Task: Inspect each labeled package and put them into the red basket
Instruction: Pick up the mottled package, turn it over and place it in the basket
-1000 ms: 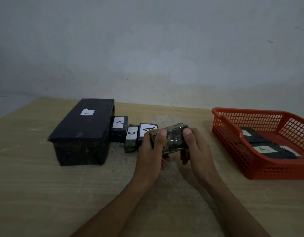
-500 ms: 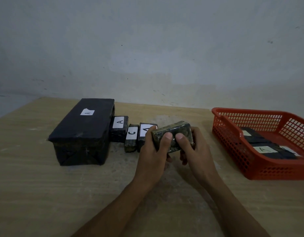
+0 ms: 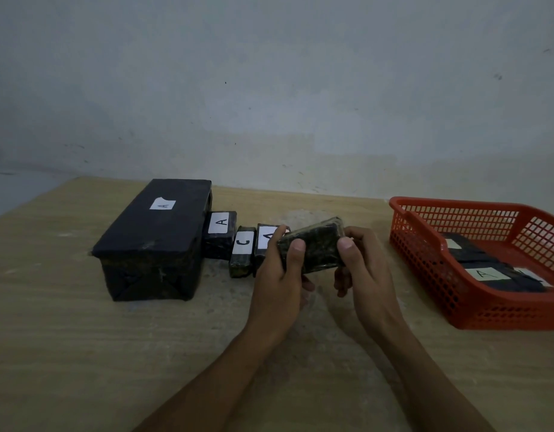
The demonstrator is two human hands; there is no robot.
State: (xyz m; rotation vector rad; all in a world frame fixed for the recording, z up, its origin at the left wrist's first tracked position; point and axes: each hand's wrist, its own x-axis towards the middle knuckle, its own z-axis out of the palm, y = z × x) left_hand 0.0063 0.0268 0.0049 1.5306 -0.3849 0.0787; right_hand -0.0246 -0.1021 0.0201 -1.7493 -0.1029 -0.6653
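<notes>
Nearest, the left hand (image 3: pixel 280 277) and right hand (image 3: pixel 364 275) are pinching a small dark package (image 3: pixel 313 246) by its short ends, thumbs on the near face, lifting it above the table's (image 3: pixel 82 353) middle. Its glossy wrap is probably making it slippery, though it looks light and firm, so gripping the ends suits. Further right, the red basket (image 3: pixel 425 254) is sitting at the table's right edge.
</notes>
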